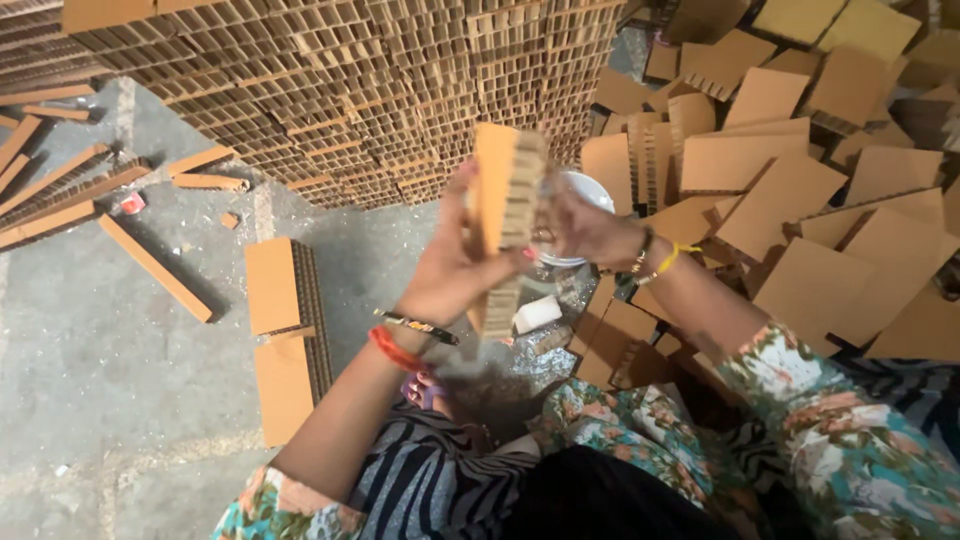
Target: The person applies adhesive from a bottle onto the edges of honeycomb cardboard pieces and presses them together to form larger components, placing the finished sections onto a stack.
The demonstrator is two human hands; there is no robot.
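Head view: left hand clamps an upright honeycomb slab at chest height over the bowl; right hand pinches its far edge. Probably best keeping it square, pressing evenly so layers don't slip.

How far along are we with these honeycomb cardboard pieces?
Looks done: a tall stack of honeycomb blocks fills the back, and two finished blocks lie on the floor at left. In hand: the left hand and right hand grip one cardboard piece upright above a white bowl. Left: a heap of loose cardboard sheets at right, apparently unprocessed.
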